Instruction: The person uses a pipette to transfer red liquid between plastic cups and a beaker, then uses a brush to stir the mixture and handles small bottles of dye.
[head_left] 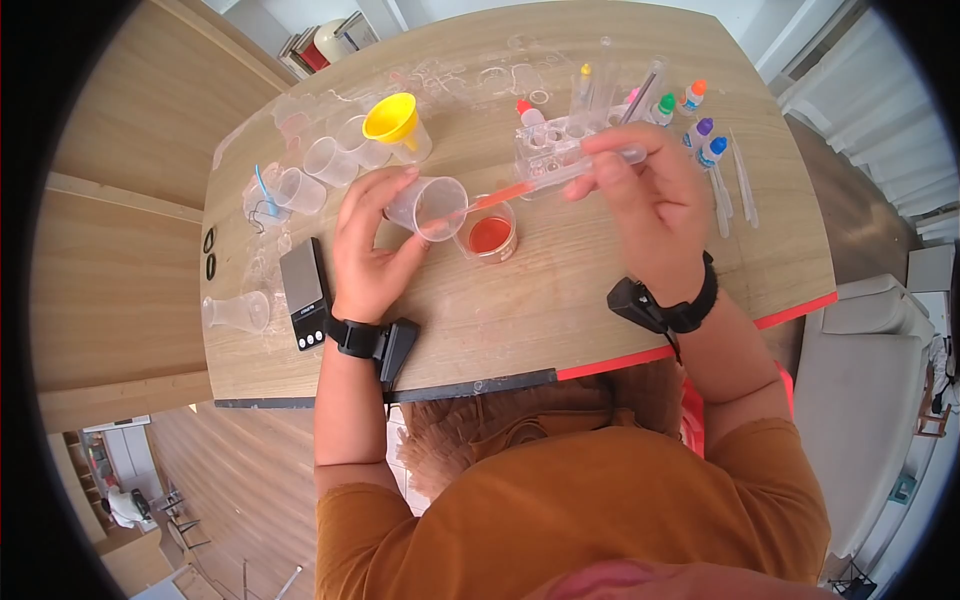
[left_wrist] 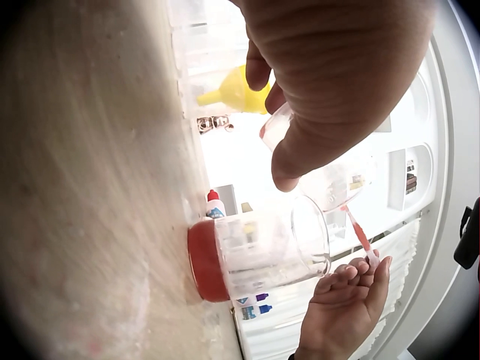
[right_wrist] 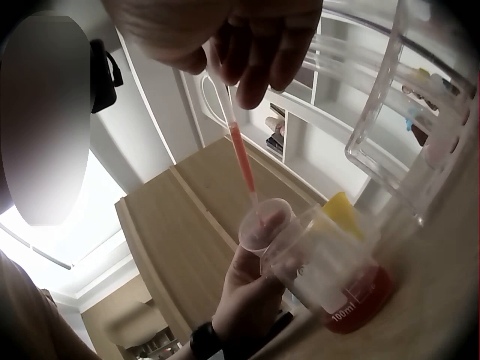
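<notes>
Your left hand [head_left: 375, 240] grasps a clear cup [head_left: 427, 208], tipped on its side with its open end toward your other hand. Your right hand [head_left: 650, 200] pinches a clear dropper [head_left: 503, 196] with red liquid in it, and the dropper's tip is at the cup's mouth. Just beside the cup, a beaker [head_left: 489, 238] stands on the tabletop [head_left: 520, 330]. From above you see the red stuff inside it, but the left wrist view shows from the side that it fills only the bottom part. The right wrist view shows a white "100ml" mark on the beaker, which you can't read from above. Only the head view shows the flat scale [head_left: 304, 285] near your left wrist. Farther out, a yellow funnel [head_left: 390, 118] sits in another clear cup [head_left: 414, 147], and a clear rack [head_left: 535, 158] stands near small bottles with bright caps [head_left: 665, 108].
</notes>
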